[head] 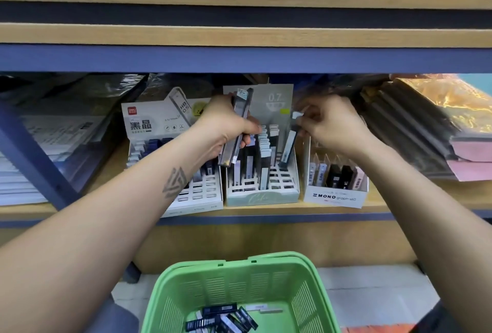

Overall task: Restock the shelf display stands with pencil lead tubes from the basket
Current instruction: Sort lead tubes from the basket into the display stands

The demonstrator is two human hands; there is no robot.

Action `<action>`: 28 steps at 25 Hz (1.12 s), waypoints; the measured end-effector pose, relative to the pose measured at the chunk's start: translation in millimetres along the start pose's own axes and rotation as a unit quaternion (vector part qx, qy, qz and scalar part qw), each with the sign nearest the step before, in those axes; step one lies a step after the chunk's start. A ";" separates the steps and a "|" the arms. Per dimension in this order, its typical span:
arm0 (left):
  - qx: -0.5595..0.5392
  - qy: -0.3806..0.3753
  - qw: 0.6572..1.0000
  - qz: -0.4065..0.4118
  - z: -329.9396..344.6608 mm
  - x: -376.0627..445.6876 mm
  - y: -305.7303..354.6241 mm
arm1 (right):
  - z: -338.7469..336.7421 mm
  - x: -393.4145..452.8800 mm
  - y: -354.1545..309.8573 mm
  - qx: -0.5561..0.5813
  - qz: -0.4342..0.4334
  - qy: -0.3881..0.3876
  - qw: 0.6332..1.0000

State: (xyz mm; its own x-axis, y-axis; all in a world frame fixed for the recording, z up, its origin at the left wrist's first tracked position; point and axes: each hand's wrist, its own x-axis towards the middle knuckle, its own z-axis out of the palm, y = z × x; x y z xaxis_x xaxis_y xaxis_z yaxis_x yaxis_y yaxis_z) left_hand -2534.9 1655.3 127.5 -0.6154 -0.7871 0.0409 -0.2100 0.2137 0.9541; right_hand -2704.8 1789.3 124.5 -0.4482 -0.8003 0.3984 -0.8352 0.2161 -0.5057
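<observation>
Grey lead tubes in left grip

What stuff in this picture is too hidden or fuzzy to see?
Head view only:
- Left stand: the left hand and arm cover many slots.
- Tube in the right hand: fingers hide its top.
- Basket: bottom edge cuts off some tubes.
- Tube labels: too small and blurred to read.
</observation>
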 end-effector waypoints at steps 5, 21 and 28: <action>0.076 -0.020 0.997 -0.009 6.3 9.2 -2.7 | 17.1 10.0 6.8 -0.033 -0.030 0.028 0.999; 0.128 -0.041 0.991 -0.004 8.9 11.3 -3.4 | 13.5 9.9 6.2 -0.009 -0.017 0.008 1.000; 0.130 -0.042 0.991 -0.009 8.4 12.1 -3.7 | 21.6 12.5 7.9 0.008 -0.005 0.032 0.999</action>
State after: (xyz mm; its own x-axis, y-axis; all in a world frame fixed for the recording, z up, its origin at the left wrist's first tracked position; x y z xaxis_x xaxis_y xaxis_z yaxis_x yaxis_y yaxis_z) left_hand -2548.0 1649.8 122.0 -0.6694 -0.7428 -0.0103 -0.4030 0.3515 0.8450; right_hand -2710.1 1769.0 109.0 -0.4595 -0.7647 0.4517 -0.8352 0.1989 -0.5128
